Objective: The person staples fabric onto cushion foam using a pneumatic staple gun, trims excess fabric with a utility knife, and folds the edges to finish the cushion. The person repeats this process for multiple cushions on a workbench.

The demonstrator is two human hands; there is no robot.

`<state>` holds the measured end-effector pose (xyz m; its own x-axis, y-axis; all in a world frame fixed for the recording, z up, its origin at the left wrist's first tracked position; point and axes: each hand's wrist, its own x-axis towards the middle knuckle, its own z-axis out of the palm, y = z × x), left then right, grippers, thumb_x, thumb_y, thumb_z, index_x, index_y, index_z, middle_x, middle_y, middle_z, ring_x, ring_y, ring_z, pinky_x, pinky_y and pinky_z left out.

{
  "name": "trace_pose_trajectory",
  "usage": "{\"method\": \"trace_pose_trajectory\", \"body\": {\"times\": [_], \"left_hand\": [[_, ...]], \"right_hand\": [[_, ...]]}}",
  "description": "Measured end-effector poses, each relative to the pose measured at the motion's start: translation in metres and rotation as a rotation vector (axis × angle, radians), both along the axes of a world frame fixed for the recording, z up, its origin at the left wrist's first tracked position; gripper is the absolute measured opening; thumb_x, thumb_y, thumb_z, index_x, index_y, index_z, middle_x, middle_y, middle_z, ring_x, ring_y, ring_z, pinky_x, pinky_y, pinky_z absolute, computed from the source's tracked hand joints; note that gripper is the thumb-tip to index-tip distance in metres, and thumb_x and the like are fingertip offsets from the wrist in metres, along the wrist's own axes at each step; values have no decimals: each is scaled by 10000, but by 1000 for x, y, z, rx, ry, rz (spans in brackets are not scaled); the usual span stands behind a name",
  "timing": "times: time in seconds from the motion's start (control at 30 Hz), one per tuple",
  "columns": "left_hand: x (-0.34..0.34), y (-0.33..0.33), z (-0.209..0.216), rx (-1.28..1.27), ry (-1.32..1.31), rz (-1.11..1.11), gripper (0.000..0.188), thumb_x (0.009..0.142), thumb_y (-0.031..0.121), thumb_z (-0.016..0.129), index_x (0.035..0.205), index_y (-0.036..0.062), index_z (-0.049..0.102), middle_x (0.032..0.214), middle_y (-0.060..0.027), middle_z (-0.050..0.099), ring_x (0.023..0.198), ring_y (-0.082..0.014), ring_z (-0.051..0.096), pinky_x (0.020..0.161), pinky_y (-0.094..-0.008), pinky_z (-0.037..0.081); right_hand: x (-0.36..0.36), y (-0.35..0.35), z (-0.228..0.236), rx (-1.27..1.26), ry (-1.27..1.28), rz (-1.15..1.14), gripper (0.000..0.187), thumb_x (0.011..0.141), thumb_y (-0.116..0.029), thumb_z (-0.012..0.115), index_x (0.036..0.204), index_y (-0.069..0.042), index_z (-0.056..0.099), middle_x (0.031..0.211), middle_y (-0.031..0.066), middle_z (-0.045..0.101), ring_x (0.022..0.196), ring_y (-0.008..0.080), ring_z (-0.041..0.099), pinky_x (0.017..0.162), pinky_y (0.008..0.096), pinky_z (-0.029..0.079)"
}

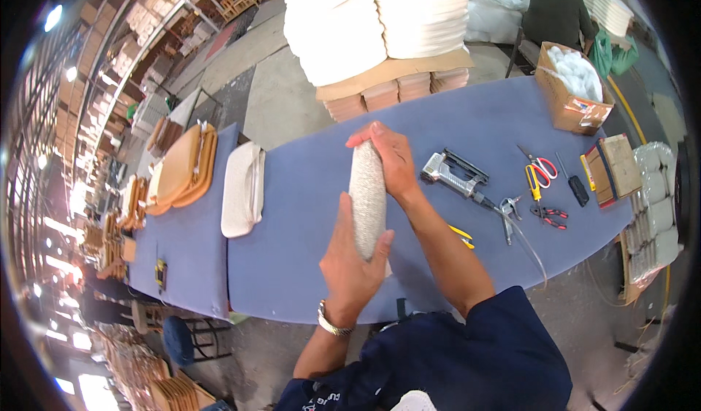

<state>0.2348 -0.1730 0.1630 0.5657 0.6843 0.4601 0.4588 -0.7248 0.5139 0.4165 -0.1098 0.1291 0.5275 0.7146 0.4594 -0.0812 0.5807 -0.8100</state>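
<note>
Between my two hands stands a thick, rounded pad covered in light grey-beige woven fabric [367, 195], its narrow side turned up, above the blue-covered table. My left hand [349, 261] grips its near end, with the fingers along the left side and the thumb on the right. At the far end, my right hand [392, 159] wraps over the top and right side. The pad's underside is hidden. To the left on the table lies a stack of similar pale fabric pads [242, 190].
Right of my hands lie a staple gun [454, 175] with an air hose, an air blow gun [508, 217], red-handled scissors [542, 170], pliers [549, 216] and a screwdriver [575, 184]. A cardboard box [573, 111] holds white stuffing. White foam stacks [376, 24] stand beyond the table.
</note>
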Motion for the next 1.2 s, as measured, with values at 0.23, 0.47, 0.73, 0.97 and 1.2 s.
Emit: {"method": "trace_pose_trajectory", "body": {"times": [0.23,0.47,0.73,0.97,1.2], "left_hand": [[-13,4,-8,28,-98,12,717,951,221,715,1525,-67,396,1446,-304,548,1268,-412,621,973,-425,553],[-15,23,-3,103,-96,-149,732,895,89,732,1532,-49,397,1500,-291,504,1334,-431,563,1033,-433,526],[26,36,-25,-51,-273,-179,735,867,156,765,1498,-57,455,1458,-261,565,1311,-347,601,1075,-413,485],[-11,26,-52,-50,-386,-202,732,883,229,763,1476,-82,465,1389,-258,611,1227,-347,645,1036,-426,510],[-36,37,18,-155,-207,14,652,921,282,754,1396,-107,534,1194,-307,695,1123,-359,708,905,-403,563]], "right_hand": [[-18,11,-4,120,-61,-40,528,1099,-310,375,897,41,715,921,115,692,809,160,587,752,311,470],[-12,19,-16,102,-51,-2,466,1070,-278,414,886,39,703,889,128,688,784,165,604,737,316,480],[27,28,-42,138,-7,-83,388,1048,-297,476,968,-12,725,856,45,671,789,127,608,725,287,482],[-9,33,-111,-222,40,-141,524,1127,-392,340,1135,18,666,1018,113,683,962,220,592,942,366,468],[-70,35,-135,-280,76,-40,619,1120,-509,278,1269,16,571,1194,159,632,1113,284,553,1054,383,400]]}}
